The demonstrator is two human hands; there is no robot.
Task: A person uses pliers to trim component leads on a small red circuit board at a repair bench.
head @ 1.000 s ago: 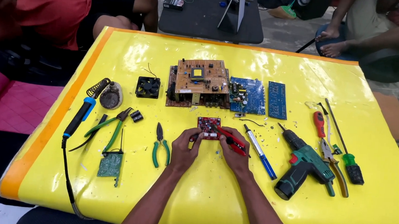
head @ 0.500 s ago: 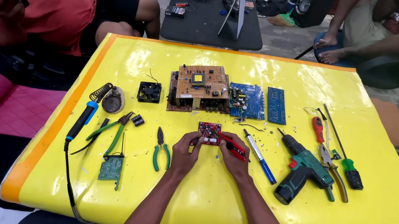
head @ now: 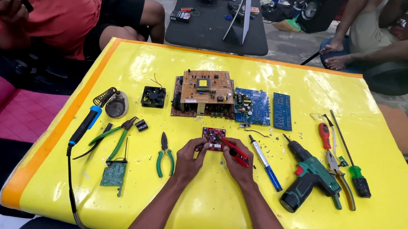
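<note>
Head view: my left hand (head: 188, 159) pinches the small red board (head: 213, 138) at its left edge on the yellow surface (head: 135, 72); my right hand (head: 238, 166), its grip closed on a red tool (head: 233, 150), angles the tool's long axis up-left onto the board.

Glossy yellow table cover (head: 273, 218) (plastic-looking), matt red circuit board (head: 213, 137), metal-jawed pliers (head: 165, 153)

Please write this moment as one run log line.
left hand: holds small red circuit board | right hand: holds red tool on board

Soldering iron's cord (head: 70, 186) leaves the bottom edge.
</note>
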